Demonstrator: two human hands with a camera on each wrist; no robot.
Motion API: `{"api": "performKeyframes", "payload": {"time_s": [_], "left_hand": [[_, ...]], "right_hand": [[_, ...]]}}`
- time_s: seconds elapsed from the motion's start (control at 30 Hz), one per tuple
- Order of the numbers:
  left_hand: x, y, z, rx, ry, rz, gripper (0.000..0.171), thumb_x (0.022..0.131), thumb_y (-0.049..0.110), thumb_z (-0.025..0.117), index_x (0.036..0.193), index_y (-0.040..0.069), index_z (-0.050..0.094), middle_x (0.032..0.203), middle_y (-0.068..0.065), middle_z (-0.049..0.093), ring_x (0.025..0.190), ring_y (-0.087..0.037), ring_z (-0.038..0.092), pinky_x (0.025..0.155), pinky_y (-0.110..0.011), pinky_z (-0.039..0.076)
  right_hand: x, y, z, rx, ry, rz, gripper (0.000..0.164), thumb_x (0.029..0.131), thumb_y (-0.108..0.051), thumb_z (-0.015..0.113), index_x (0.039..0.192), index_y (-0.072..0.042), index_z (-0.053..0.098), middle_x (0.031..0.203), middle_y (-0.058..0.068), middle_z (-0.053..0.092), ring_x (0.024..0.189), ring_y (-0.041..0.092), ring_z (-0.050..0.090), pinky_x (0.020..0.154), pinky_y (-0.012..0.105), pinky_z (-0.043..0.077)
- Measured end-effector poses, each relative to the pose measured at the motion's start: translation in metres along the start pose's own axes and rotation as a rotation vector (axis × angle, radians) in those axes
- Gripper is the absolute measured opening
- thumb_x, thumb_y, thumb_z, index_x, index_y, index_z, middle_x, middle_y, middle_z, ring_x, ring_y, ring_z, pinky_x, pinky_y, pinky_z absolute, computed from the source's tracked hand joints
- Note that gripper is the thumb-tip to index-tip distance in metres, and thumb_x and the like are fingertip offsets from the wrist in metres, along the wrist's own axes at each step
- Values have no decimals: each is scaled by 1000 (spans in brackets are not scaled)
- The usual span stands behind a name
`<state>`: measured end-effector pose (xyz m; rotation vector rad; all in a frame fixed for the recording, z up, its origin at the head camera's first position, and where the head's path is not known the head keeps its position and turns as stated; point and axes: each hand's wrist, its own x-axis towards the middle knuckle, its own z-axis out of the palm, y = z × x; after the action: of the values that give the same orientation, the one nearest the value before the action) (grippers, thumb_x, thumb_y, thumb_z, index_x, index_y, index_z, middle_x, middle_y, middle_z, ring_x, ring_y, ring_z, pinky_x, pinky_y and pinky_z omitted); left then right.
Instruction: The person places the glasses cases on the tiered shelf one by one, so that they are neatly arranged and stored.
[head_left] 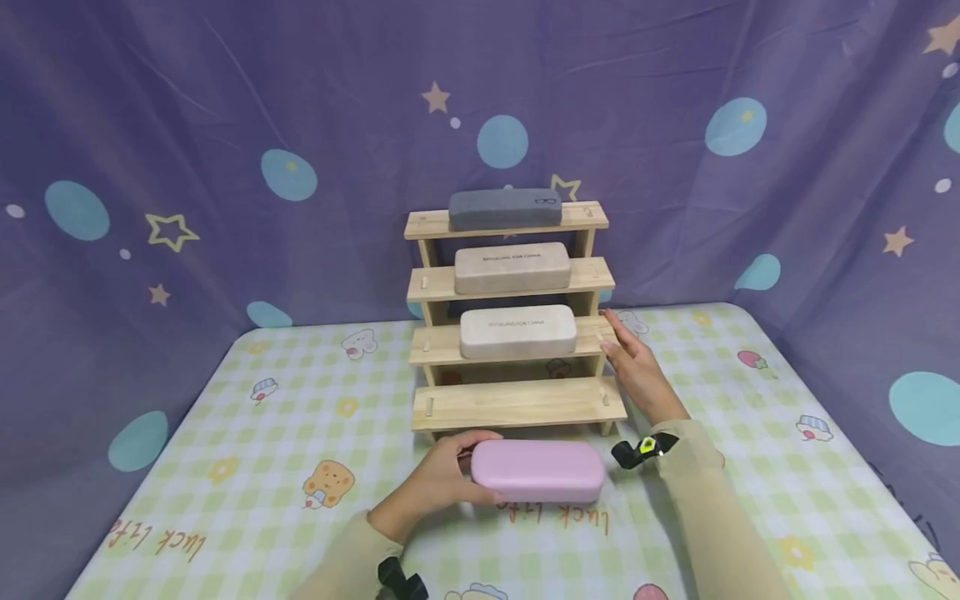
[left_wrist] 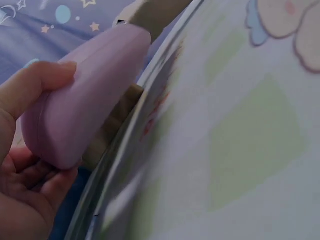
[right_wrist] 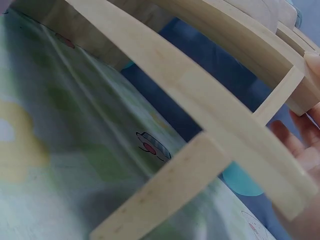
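Observation:
My left hand grips the left end of a pink glasses case, just in front of a stepped wooden rack. In the left wrist view, the thumb lies on one face of the pink case and the curled fingers on the opposite side; it appears tilted and off the cloth. My right hand holds the right end of the rack's second step from the bottom. The right wrist view has fingers under that board's end and the thumb near its upper side.
A white glasses case, a beige one and a grey one sit on the upper steps; the bottom step bears nothing. A checked cloth covers the table. A purple curtain hangs behind.

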<state>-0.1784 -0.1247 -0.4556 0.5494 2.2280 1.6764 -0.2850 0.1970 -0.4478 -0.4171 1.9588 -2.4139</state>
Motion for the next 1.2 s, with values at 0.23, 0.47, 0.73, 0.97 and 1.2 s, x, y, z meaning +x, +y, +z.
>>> {"api": "performKeyframes", "payload": {"time_s": [0.23, 0.47, 0.73, 0.97, 1.2], "left_hand": [[2, 5, -8, 7, 8, 24, 72, 61, 7, 87, 126, 3, 57, 122, -13, 59, 105, -20, 58, 88, -23, 47], [7, 19, -11, 22, 36, 75, 69, 61, 4, 86, 124, 0, 58, 119, -15, 60, 100, -19, 59, 84, -21, 48], [18, 26, -22, 24, 52, 133, 72, 61, 2, 86, 126, 1, 56, 123, -16, 59, 105, -23, 59, 87, -23, 49], [33, 23, -31, 1, 75, 123, 73, 61, -3, 85, 127, -1, 55, 124, -18, 56, 106, -24, 58, 87, -26, 49], [41, 23, -36, 25, 105, 77, 73, 58, -2, 86, 125, 3, 57, 121, -14, 59, 103, -22, 58, 90, -30, 48]], "right_hand": [[-1, -2, 0, -29, -2, 28, 65, 98, -18, 51, 152, -13, 15, 158, 4, 8, 143, 22, 11, 113, 29, 19], [0, -3, -3, -42, -10, 45, 66, 99, -19, 50, 152, -12, 12, 158, 4, 6, 144, 22, 9, 114, 32, 16], [-1, -4, -1, -45, -9, 51, 65, 99, -18, 49, 152, -13, 12, 159, 3, 5, 144, 22, 10, 114, 33, 14], [0, -3, 0, -13, -15, 36, 64, 99, -15, 48, 152, -11, 12, 159, 5, 5, 144, 22, 8, 114, 32, 15], [-1, -2, -1, 20, -34, 23, 66, 99, -15, 49, 152, -9, 10, 159, 6, 3, 144, 22, 6, 114, 32, 13]]}}
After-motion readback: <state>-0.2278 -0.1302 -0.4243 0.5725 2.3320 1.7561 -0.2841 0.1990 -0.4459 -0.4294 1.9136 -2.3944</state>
